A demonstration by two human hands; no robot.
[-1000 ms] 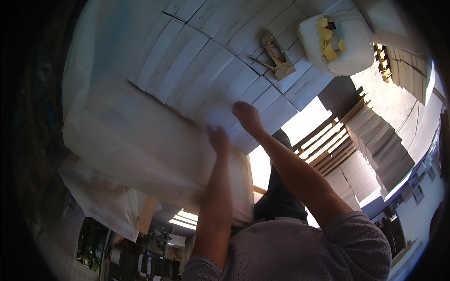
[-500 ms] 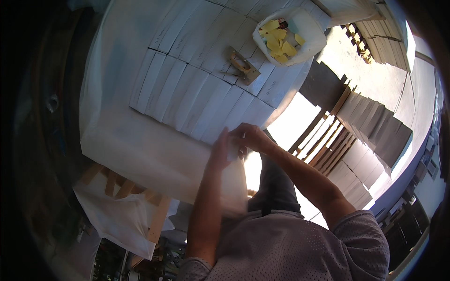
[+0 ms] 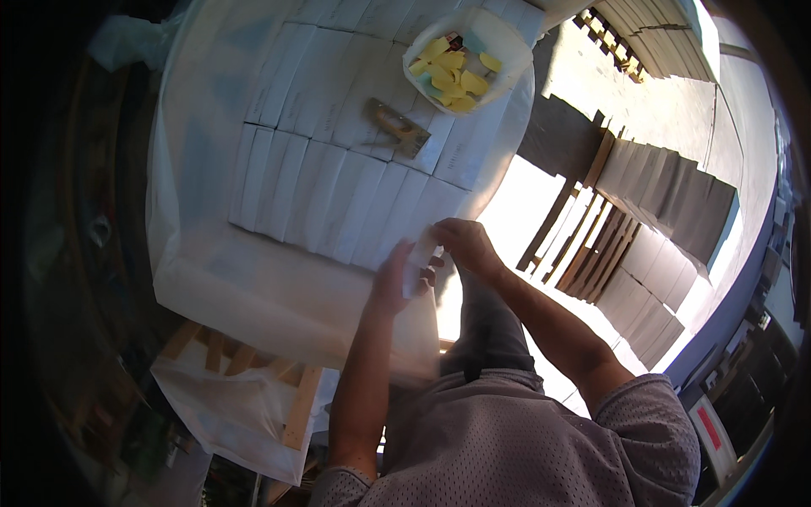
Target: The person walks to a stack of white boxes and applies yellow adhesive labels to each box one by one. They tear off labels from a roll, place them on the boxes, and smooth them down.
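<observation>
Close together at the near right edge of the boxes, my two hands hold a small white slip, maybe paper or a label (image 3: 412, 279). My left hand (image 3: 390, 277) is closed on its lower part, the fingers partly hidden. Pinching the slip's upper end is my right hand (image 3: 465, 245), with its other fingers curled. Beyond them lie rows of white boxes (image 3: 329, 198), packed tightly. A brown hand tool (image 3: 409, 138) with a cut-out handle and a flat tan end rests on the boxes, apart from both hands.
A white tub (image 3: 513, 72) with yellow scraps stands on the boxes at the far right. Translucent plastic sheeting (image 3: 245, 279) surrounds the stack. To the right are a wooden pallet (image 3: 591, 245) and stacked grey-white boxes (image 3: 667, 186). A plastic-covered wooden frame (image 3: 300, 406) stands at lower left.
My right hand has drawn slightly up and away from my left, and more of the white slip shows between them. The view has shifted, so the tub and tool appear farther left.
</observation>
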